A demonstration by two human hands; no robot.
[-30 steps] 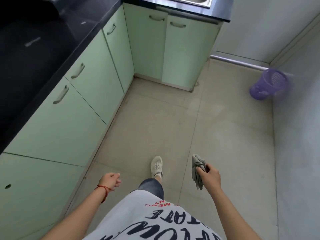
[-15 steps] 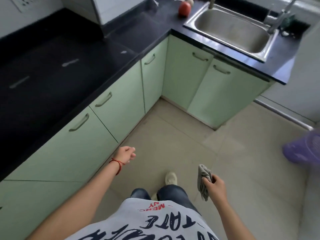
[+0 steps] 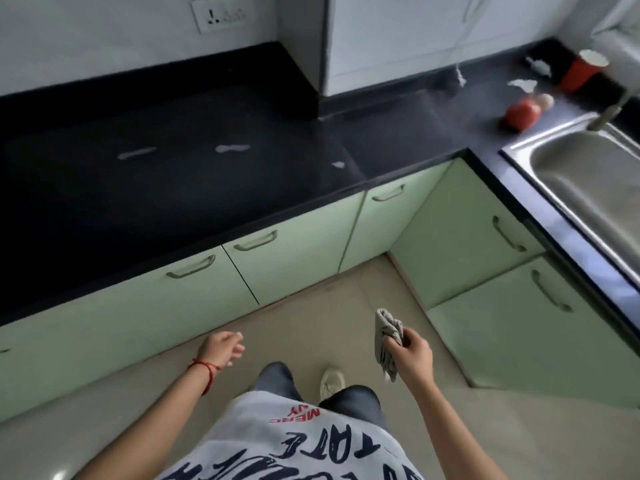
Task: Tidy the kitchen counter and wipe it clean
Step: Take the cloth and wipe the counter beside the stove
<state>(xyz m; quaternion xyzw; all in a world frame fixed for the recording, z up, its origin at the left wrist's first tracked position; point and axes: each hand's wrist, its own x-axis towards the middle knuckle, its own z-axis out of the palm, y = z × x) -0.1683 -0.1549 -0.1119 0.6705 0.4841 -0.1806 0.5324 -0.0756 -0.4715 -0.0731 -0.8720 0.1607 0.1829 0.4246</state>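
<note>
Head view, right hand [image 3: 414, 351] fingers gripping one grey cloth [image 3: 387, 341], left hand [image 3: 223, 348] fingers loose, one red cup [image 3: 581, 71], one tomato [image 3: 522, 114]

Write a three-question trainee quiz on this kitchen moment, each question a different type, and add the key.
1. Multiple choice: the right hand grips what?
A. a sponge
B. a grey cloth
C. a red cup

2. True or false: the left hand presses on the black counter.

3. Fill in: the red fruit lies on the counter just beside the far-left corner of the ____.

Key
1. B. The cloth hangs from the right hand, above the floor.
2. False. The left hand is relaxed, holds nothing and is below the counter edge, in front of the green cabinets.
3. sink.
</note>
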